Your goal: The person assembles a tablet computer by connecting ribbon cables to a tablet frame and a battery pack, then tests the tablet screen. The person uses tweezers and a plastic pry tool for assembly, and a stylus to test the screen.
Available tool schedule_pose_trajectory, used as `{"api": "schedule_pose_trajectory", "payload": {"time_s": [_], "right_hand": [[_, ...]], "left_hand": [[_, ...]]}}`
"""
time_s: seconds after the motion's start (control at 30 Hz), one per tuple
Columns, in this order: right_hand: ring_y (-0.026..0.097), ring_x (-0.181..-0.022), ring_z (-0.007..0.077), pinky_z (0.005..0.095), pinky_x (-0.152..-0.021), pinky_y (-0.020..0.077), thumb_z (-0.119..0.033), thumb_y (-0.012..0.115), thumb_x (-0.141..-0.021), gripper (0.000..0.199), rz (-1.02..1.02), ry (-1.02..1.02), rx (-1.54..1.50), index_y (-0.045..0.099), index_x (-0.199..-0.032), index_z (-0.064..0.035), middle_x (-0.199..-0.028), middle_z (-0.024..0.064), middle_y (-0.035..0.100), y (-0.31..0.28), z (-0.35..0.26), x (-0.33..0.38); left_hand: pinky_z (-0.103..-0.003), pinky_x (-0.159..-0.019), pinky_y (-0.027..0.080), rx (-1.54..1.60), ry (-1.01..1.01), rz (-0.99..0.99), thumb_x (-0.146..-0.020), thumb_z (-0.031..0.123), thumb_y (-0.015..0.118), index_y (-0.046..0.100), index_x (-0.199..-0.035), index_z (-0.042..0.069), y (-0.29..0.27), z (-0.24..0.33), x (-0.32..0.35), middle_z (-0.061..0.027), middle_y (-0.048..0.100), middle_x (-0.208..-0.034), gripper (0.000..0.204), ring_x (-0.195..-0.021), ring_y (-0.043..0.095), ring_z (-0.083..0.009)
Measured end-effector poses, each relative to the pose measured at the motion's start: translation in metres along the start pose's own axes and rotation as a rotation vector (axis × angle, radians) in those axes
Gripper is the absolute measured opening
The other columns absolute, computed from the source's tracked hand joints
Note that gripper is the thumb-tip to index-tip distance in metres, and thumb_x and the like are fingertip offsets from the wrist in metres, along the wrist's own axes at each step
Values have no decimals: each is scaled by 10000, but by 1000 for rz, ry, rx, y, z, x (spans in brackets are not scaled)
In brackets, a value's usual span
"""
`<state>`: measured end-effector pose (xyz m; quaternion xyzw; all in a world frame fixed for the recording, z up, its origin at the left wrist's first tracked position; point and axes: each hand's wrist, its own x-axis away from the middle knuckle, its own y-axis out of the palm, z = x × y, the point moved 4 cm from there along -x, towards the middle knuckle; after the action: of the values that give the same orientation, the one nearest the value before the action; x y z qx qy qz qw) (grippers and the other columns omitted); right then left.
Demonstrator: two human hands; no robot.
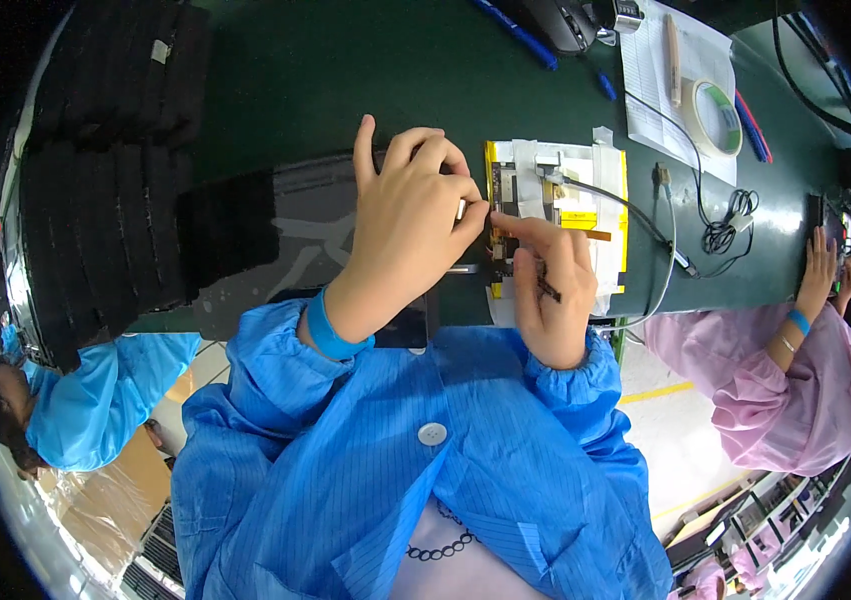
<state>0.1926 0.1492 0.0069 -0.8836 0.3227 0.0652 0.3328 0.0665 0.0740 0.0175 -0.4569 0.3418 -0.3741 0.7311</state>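
Hands meet at yellow-edged device [585,215] left edge: left hand [410,225] pinching small white piece [461,209], right hand [550,290] fingertip pressing.

green worktable [325,60] | pale floor [665,420] with yellow line [655,392]

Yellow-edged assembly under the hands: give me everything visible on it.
The yellow-edged assembly lies flat on the green table, just right of the dark tray. Its top is mostly white and grey, with strips of pale tape, a yellow patch and a thin amber strip. A grey cable runs off it to the right. The right hand presses an index finger on its left edge; the left hand pinches a small pale part beside it.
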Motion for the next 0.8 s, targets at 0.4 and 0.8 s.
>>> {"api": "schedule_pose_trajectory", "payload": {"time_s": [0.4, 0.8], "right_hand": [[425, -747, 215, 321, -695, 355, -428, 276, -935, 579, 44, 107, -207, 514, -1230, 10, -943, 131, 453, -17, -8, -6], [509, -753, 73, 208, -654, 406, -253, 378, -972, 378, 154, 318, -556, 553, -1194, -3, -982, 43, 619, -10, -16, 14]], "left_hand": [[-509, -1053, 208, 394, 146, 199, -889, 165, 477, 559, -972, 86, -30, 13, -4, -73, 583, -957, 141, -1070, 513, -268], [-427, -841, 378, 540, 243, 22, -780, 214, 646, 529, -963, 82, -32, 46, 22, -100, 589, -838, 254, -858, 543, -307]]}}
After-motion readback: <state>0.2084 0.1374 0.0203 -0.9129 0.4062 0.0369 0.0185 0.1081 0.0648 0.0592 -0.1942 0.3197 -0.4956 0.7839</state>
